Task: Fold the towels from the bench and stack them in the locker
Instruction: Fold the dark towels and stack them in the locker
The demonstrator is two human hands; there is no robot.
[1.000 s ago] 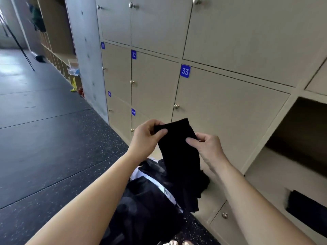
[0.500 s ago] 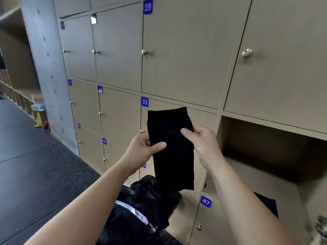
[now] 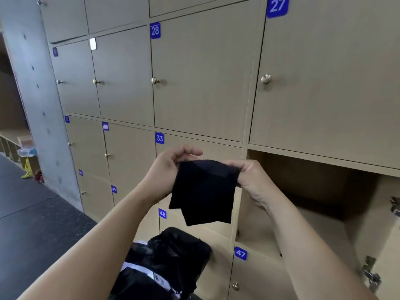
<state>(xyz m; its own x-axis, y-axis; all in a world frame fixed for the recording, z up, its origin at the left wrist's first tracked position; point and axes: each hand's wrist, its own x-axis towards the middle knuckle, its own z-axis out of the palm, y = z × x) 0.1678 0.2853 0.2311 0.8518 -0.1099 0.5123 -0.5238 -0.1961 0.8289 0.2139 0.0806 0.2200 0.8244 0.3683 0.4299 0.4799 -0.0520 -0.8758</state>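
— Since half a second ago the black towel [image 3: 203, 191] hangs much shorter: then it was a long strip, now its top is doubled over and it shows as a squat, slightly skewed rectangle.
— And the hands?
— Both have gone from its sides up to its top edge. The left hand [image 3: 166, 169] pinches the upper left corner with curled fingers. The right hand [image 3: 253, 180] grips the upper right corner, fingers curled round the fold.
— Where is the towel, then?
— In the air, in front of the door marked 33 [image 3: 159, 138] and just left of the open locker [image 3: 303, 180]. It touches only the two hands.
— What else does the head view give?
— The locker's door [image 3: 381, 234] stands swung out at the right edge, metal hinges on it. Below the towel a heap of dark cloth [image 3: 168, 263] with a white band lies against doors 48 and 47. A concrete pillar [image 3: 32, 94] stands at the left, with a dark floor [image 3: 32, 224] beside it.
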